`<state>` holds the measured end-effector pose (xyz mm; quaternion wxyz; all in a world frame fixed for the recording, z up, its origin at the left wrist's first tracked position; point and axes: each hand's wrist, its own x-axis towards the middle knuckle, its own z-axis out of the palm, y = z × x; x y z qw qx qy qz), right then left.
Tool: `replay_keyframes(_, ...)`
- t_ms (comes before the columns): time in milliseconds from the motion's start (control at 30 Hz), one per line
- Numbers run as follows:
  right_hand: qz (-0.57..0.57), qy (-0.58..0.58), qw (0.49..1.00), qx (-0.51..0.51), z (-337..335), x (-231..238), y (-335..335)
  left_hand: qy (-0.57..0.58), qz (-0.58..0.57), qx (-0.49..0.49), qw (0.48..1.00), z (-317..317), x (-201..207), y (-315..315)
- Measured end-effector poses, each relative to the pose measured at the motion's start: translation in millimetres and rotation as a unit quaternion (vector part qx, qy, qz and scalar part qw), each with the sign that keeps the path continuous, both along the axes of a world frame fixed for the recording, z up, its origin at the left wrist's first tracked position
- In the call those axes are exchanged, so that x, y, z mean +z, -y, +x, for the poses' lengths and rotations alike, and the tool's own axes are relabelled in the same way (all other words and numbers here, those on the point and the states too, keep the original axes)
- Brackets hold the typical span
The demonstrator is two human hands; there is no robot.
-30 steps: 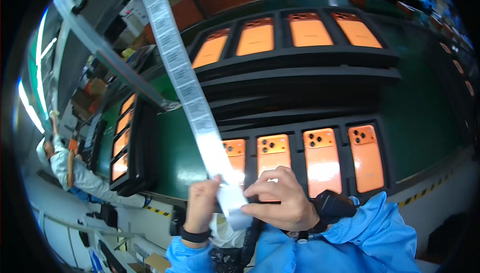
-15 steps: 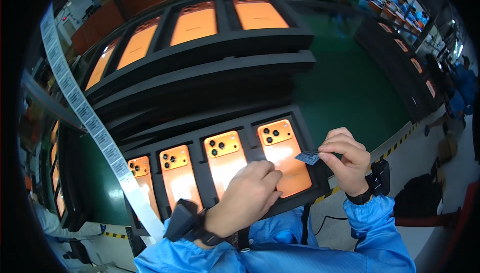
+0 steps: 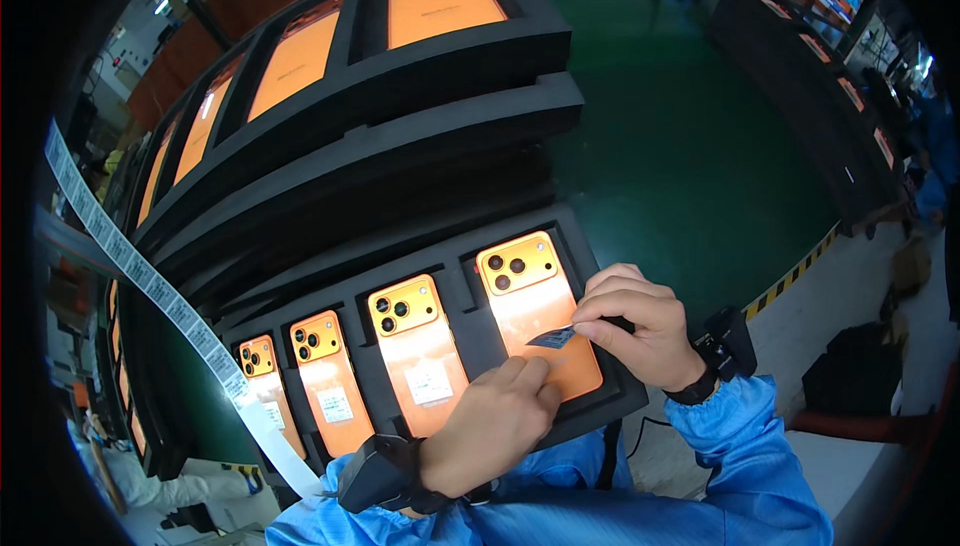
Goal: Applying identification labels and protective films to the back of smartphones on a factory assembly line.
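Observation:
An orange phone (image 3: 512, 306) lies back up in the rightmost slot of a black foam tray (image 3: 625, 396) in front of me. Above its lower half, my right hand (image 3: 635, 331) pinches a small dark label (image 3: 552, 338) by its right end. The label is tilted; whether it touches the phone I cannot tell. My left hand (image 3: 495, 426) rests at this phone's lower left, its fingers curled together close to the label's lower edge; what they may hold is hidden. Left of it, three more orange phones (image 3: 400, 341) each carry a white label (image 3: 430, 383).
Stacked black foam trays (image 3: 470, 81) with more orange phones stand beyond. A long strip of printed labels (image 3: 150, 271) slants down at the left to my left sleeve. Green table surface (image 3: 680, 146) stretches to the right, with another dark tray (image 3: 790, 96) of phones farther off.
My right hand has brought the dark label left and down over the rightmost phone. My left hand stays by that phone's lower left. The view has shifted, and white labels now show on the other phones.

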<state>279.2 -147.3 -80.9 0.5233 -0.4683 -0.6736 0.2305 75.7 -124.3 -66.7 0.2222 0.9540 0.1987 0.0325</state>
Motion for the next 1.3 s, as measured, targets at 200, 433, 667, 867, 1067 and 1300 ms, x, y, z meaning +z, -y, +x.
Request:
replay_keyframes(200,-0.011,-0.034,0.999,-0.016,-1.9,-19.5,-1.5,-0.029,0.055,-0.013,0.998,9.1,8.4,4.3)
replay_keyframes(433,-0.010,-0.047,0.999,-0.011,-2.2,-18.6,-0.4,-0.132,0.133,-0.063,0.980,10.7,22.7,13.1)
replay_keyframes(667,-0.042,-0.116,0.992,-0.009,-1.2,-25.2,3.0,0.016,-0.010,-0.047,0.999,12.2,11.3,-53.2)
replay_keyframes(867,-0.046,-0.080,0.995,0.049,4.6,-20.0,-0.9,0.201,0.033,0.122,0.971,23.4,-18.2,-75.2)
replay_keyframes(1067,-0.025,0.102,0.990,0.090,7.5,-15.5,-14.7,0.364,0.062,0.297,0.881,26.5,-28.1,-80.6)
replay_keyframes(1300,0.006,0.195,0.976,0.100,6.4,-22.6,-26.8,0.351,0.137,0.283,0.882,26.8,-39.6,-88.5)
